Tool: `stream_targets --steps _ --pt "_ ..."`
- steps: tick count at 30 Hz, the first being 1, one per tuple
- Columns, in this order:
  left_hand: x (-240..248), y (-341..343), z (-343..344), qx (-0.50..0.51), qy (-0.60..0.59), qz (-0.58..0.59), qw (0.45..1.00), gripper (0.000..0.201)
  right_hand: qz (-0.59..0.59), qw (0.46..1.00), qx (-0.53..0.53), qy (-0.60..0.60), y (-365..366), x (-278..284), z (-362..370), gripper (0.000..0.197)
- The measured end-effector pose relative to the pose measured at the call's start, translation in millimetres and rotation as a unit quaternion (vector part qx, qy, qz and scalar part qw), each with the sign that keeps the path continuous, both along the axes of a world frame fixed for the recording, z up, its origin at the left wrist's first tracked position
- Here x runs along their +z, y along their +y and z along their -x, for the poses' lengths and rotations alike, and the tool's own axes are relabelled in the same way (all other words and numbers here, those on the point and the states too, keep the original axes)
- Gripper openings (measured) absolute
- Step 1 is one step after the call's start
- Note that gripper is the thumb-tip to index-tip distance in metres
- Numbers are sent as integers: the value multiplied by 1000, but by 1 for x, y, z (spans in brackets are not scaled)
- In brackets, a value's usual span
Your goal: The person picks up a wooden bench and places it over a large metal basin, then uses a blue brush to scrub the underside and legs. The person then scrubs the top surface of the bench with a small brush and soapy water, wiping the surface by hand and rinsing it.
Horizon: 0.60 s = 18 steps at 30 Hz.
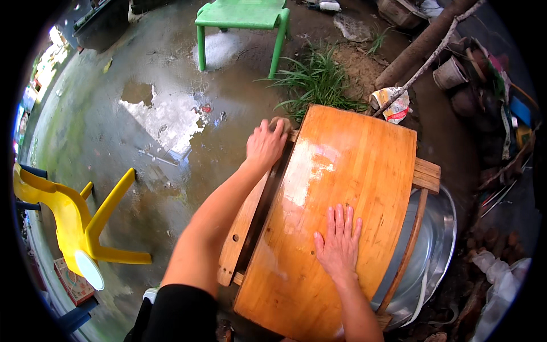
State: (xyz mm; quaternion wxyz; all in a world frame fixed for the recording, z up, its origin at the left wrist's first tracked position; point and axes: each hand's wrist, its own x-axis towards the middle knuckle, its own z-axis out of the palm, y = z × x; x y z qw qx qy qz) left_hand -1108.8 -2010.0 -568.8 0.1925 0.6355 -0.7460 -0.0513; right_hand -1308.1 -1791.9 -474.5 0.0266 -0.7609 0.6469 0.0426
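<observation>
A wet, varnished wooden panel (336, 171), with a wooden frame under it, lies tilted in front of me. My right hand (339, 242) rests flat on its near part, fingers stretched out and holding nothing. At the far left corner my left hand (266, 142) is closed around a small brownish thing (279, 122), mostly covered by the fingers; I cannot tell what it is. A wooden rail with holes (235, 251) runs along the panel's left side. Another frame piece (404, 251) shows on the right, over a shiny metal basin (447, 245).
A yellow plastic chair (71, 211) lies tipped over at the left, near a patterned box (74, 282). Farther off stands a green plastic stool (242, 14) on wet concrete. Grass (319, 80), a branch (421, 65) and a crumpled wrapper (393, 102) lie beyond the panel.
</observation>
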Motion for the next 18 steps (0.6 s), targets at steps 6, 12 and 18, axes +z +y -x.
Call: stream_targets --steps 6,12,18 --pt "17 59 -12 -49 134 -164 976 44 -10 1000 -28 3 0 -2 6 68" --pt "19 -57 46 36 159 -137 977 39 -15 1000 -15 -9 1 2 -5 68" --pt "8 -37 45 0 149 -112 982 33 -22 999 -32 -28 -1 1 -4 67"
